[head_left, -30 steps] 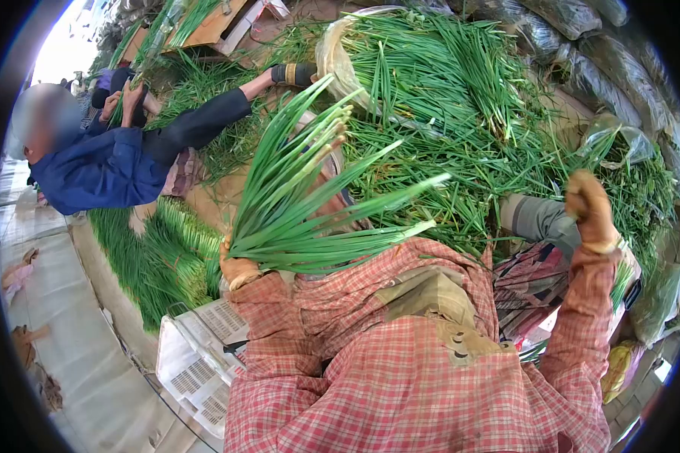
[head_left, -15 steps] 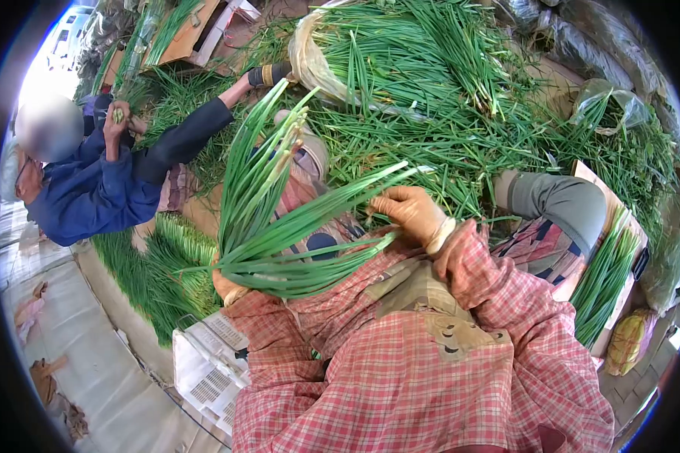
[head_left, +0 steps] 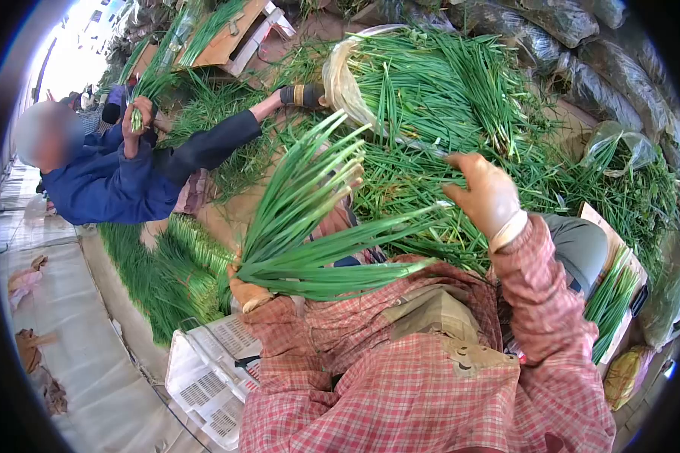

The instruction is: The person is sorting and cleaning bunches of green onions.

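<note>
My left hand (head_left: pixel 248 290), in a tan glove, is closed around one end of a bunch of garlic chives (head_left: pixel 321 219). The stalks fan out from it in two parts, one pointing up and one to the right, pale ends outward. My right hand (head_left: pixel 489 195), also gloved, is raised just beyond the right-pointing tips. Its thumb and fingers are spread with nothing between them. Past it lies a large heap of garlic chives (head_left: pixel 431 90) on a clear plastic sheet (head_left: pixel 344 72).
At left sits a co-worker in blue (head_left: pixel 117 185), holding a small bunch. Tied bundles (head_left: pixel 185 283) lie beside a white plastic crate (head_left: pixel 211 377). More chives lie on a board (head_left: pixel 612 302) at my right. Filled plastic bags (head_left: pixel 604 83) line the back right.
My right hand has moved up and right, away from the bunch, and its fingers have spread. The bunch in my left hand has fanned wider. The view has shifted slightly.
</note>
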Demonstrator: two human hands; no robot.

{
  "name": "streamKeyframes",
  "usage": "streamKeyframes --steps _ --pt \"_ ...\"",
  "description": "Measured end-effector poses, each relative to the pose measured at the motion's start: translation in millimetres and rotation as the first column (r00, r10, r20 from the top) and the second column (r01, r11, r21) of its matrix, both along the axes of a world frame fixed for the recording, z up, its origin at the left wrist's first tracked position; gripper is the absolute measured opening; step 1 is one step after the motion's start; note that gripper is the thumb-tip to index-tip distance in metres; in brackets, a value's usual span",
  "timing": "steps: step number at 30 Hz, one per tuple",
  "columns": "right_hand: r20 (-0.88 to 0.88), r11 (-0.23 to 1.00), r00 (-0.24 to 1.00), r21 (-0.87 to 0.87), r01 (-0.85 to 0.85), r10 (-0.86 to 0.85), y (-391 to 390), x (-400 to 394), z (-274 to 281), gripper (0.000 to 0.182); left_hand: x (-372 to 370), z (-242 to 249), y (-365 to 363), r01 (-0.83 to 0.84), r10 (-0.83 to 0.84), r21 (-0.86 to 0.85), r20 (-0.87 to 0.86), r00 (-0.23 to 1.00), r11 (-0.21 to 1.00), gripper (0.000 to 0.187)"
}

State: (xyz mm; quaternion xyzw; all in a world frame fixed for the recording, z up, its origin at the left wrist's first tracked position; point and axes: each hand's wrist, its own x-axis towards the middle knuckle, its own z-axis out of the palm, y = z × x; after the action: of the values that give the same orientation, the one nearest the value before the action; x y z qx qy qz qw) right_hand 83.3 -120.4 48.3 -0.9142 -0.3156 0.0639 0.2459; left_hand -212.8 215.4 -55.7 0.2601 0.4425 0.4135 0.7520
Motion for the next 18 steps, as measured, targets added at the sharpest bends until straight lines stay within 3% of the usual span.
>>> streamKeyframes --steps 1,2,3,4,5,6,8,9,10,11,13,16,17,18 --pt "-0.495 0.864 0.845 0.497 0.084 0.202 10.7 13.1 -12.7 0.041 18.0 24.7 -17.9 0.004 -0.004 -0.007 0.003 1.0 1.0 0.03" --pt "-0.656 0.834 0.682 0.538 0.121 0.324 29.4 14.5 1.1 0.046 25.0 37.5 -29.3 -0.001 0.001 -0.016 0.002 1.0 1.0 0.03" --pt "-0.613 0.787 0.676 0.613 0.078 0.41 50.8 12.0 -7.2 0.047 20.8 33.7 -27.4 0.046 -0.04 -0.037 0.138 0.99 0.998 0.03" --pt "-0.644 0.67 0.528 0.721 0.177 0.554 72.8 3.5 -15.4 0.042 15.1 26.9 -20.0 0.1 -0.083 -0.047 0.274 0.958 0.994 0.031" --pt "-0.619 0.542 0.375 0.785 0.3 0.69 87.0 -0.3 -20.6 0.037 8.1 17.1 -12.6 0.159 -0.177 0.105 0.204 0.963 0.982 0.035" --pt "-0.646 0.556 0.421 0.763 0.329 0.637 86.1 1.7 -23.1 0.033 0.4 6.4 -4.7 0.208 -0.244 0.251 0.122 0.962 0.945 0.04" --pt "-0.696 0.584 0.496 0.712 0.389 0.519 72.7 10.0 -32.6 0.024 11.7 20.1 -14.7 0.206 -0.197 0.502 -0.072 0.978 0.84 0.041" --pt "-0.72 0.427 0.507 0.692 0.582 0.474 57.7 25.1 -41.3 0.013 14.9 21.6 -11.1 0.115 -0.195 0.461 0.128 0.972 0.88 0.034" --pt "-0.7 0.288 0.55 0.701 0.652 0.456 30.7 51.5 -70.1 0.011 17.9 23.0 -7.6 0.033 -0.177 0.398 0.332 0.927 0.917 0.03" --pt "-0.743 0.255 0.54 0.653 0.713 0.395 -0.8 74.6 -91.1 0.009 20.8 24.5 -4.1 -0.031 -0.147 0.323 0.512 0.846 0.946 0.029" --pt "-0.714 0.463 0.695 0.646 0.607 0.085 -34.2 83.7 -82.8 0.014 51.0 74.9 -26.8 0.02 -0.087 0.094 0.793 0.603 0.995 0.035" --pt "-0.619 0.727 0.781 0.497 0.474 -0.086 3.2 71.2 -32.3 0.028 63.2 95.6 -33.2 0.008 -0.106 0.133 0.751 0.652 0.991 0.038" --pt "-0.43 0.815 0.9 0.498 0.296 -0.064 26.3 62.8 -25.4 0.045 66.5 98.5 -33.7 0.009 -0.126 0.16 0.738 0.663 0.987 0.038" --pt "-0.353 0.864 0.936 0.473 0.174 0.004 50.7 57.0 -23.4 0.059 68.4 100.0 -32.4 0.029 -0.187 0.219 0.749 0.635 0.975 0.039"
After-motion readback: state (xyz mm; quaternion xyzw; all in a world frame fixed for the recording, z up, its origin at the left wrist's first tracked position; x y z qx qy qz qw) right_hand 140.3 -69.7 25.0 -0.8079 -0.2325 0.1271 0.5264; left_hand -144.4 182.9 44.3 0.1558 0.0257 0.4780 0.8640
